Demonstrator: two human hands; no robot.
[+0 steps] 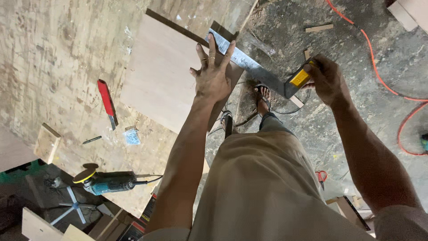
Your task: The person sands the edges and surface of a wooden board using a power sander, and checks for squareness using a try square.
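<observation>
Workbench (pixel 53 58): broad, worn plywood surface filling the left half of the view, scuffed and stained.
Floor (pixel 352 102): dusty concrete to the right of the bench, strewn with offcuts; the person's sandalled foot (pixel 263 96) stands on it below the bench edge.
Panel (pixel 165 76): pale, smooth rectangular board lying flat on the workbench, one corner reaching the bench edge.
Orange cable (pixel 379 78): runs in a curve across the floor at the right.
Square (pixel 249 64): metal blade laid across the far corner of the panel, running out past the bench edge to a yellow-and-dark stock held over the floor.
Left hand (pixel 213 76): fingers spread, palm pressed flat on the panel, fingertips bearing on the blade of the square; rings on two fingers.
Right hand (pixel 327 80): closed around the yellow stock of the square, well apart from the left hand.
Sander (pixel 107 180): teal power tool with a yellow-rimmed disc, lying at the near edge of the workbench, away from both hands.
Red knife (pixel 107 101): red-handled tool lying on the workbench left of the panel.
Wood block (pixel 47 143): small offcut at the left of the bench.
Red scissors (pixel 322 176): on the floor beside the person's leg.
Blue packet (pixel 132 137): small, on the bench just below the panel.
Pencil (pixel 92 140): dark, thin, near the blue packet.
</observation>
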